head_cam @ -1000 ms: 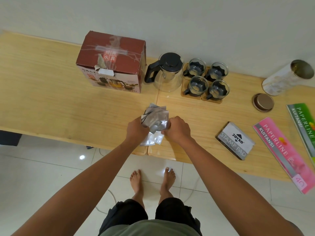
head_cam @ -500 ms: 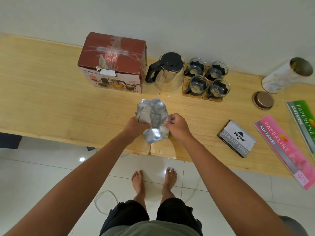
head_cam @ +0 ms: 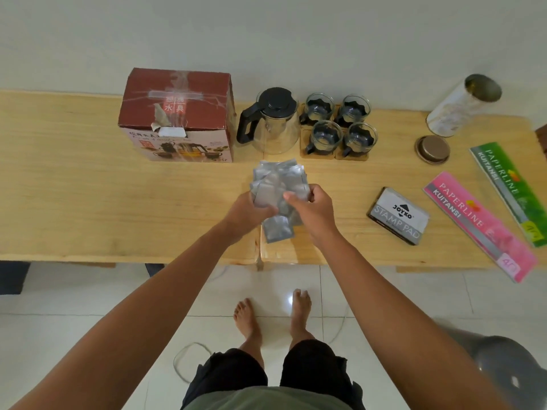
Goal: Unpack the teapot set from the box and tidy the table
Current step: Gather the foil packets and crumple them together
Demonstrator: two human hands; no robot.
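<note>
Head view, middle of the frame: we squeeze thin, light, slippery silver packets (head_cam: 278, 190) with left hand (head_cam: 248, 210) and right hand (head_cam: 311, 207), both closed on the edges.

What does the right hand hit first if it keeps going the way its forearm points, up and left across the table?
Likely the glass teapot. The right hand, gripping the silver foil packets, points roughly toward it; the bare table lies between. Height above the table is unclear.

Plain pale wall (head_cam: 296, 31), wood table (head_cam: 74, 187), glossy white tile floor (head_cam: 74, 291).
</note>
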